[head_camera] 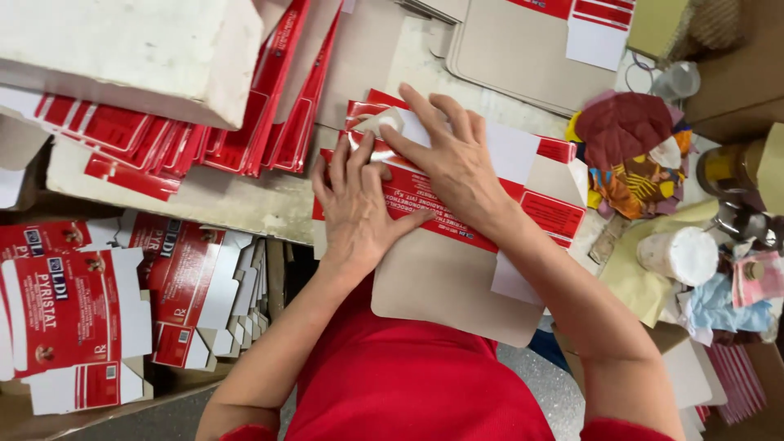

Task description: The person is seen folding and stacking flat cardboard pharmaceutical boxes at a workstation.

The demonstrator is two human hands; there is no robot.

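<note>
A flat red, white and tan cardboard carton blank (457, 269) lies on the worktable in front of me, on top of other blanks. My left hand (355, 204) presses flat on its red panel, fingers spread. My right hand (449, 155) lies across its upper part, fingertips pushing down a small pale flap (382, 122) near the top left corner. Neither hand grips anything; both only press on the carton.
Fanned stacks of red and white blanks (163, 139) lie at the upper left under a white block (131, 49). More printed blanks (82, 310) sit at lower left. Coloured cloth scraps (633, 155), a white roll (682, 255) and jars crowd the right side.
</note>
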